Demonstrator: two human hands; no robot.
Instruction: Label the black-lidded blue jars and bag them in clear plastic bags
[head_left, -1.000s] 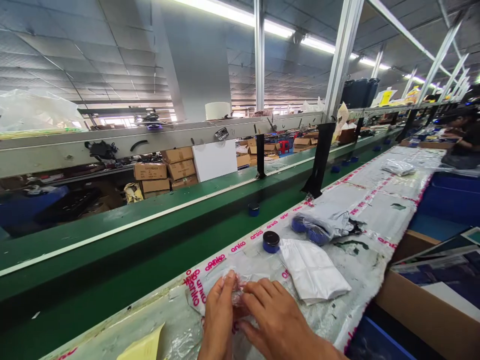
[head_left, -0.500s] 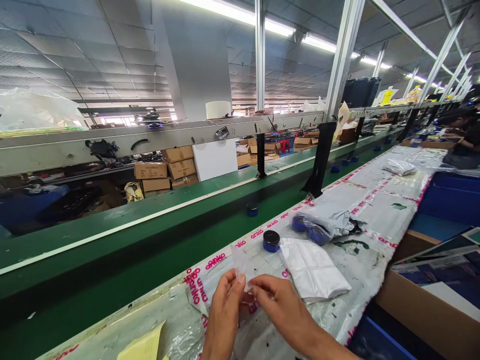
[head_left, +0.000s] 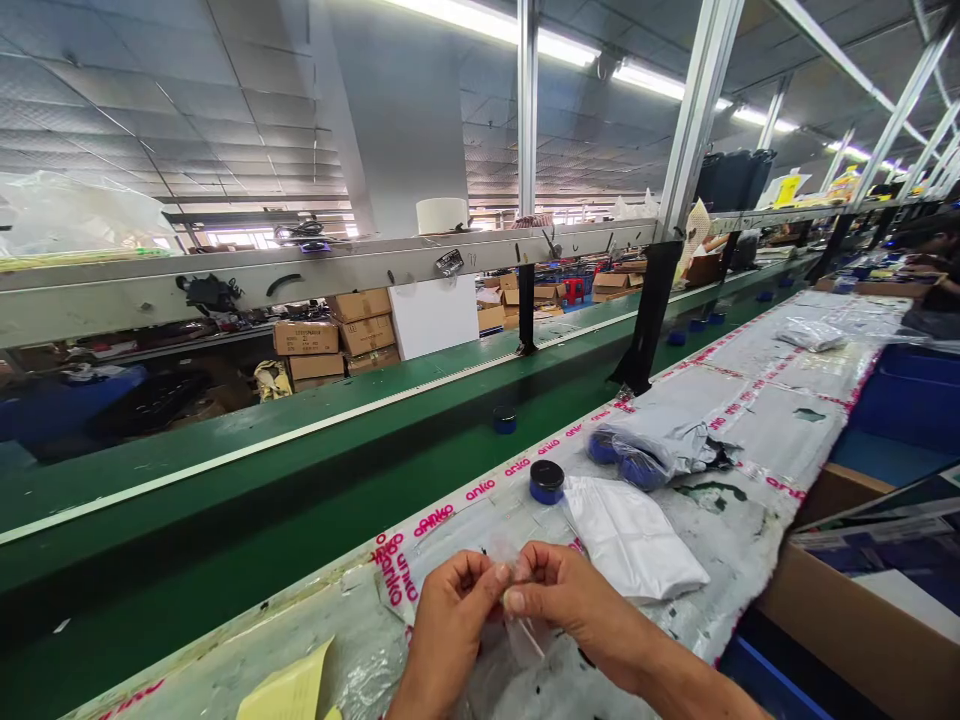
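Note:
A small clear plastic bag (head_left: pixel 527 640) is pinched between my two hands above the covered bench. My left hand (head_left: pixel 456 615) grips it with thumb and forefinger. From the other side my right hand (head_left: pixel 570 598) holds the same bag, its fingers closed and nearly touching the left ones. Just beyond my hands stands a round blue item with a black top (head_left: pixel 547 482). Beside it lies a flat stack of white bags (head_left: pixel 634 540). Farther off, several blue round items (head_left: pixel 641 468) sit partly under a crumpled plastic bag (head_left: pixel 667 445).
A green conveyor (head_left: pixel 300 510) runs along the bench's far side, carrying a blue round item (head_left: pixel 505 420). Yellow paper (head_left: pixel 289 685) lies at the near left. A cardboard box (head_left: pixel 862 630) stands at the right. Metal posts (head_left: pixel 527 120) rise beyond. Another person (head_left: pixel 937 270) is at the far right.
Both hands have come together, the right one shifting slightly up. The clear bag stood up above my fingers before; now most of it hangs below them.

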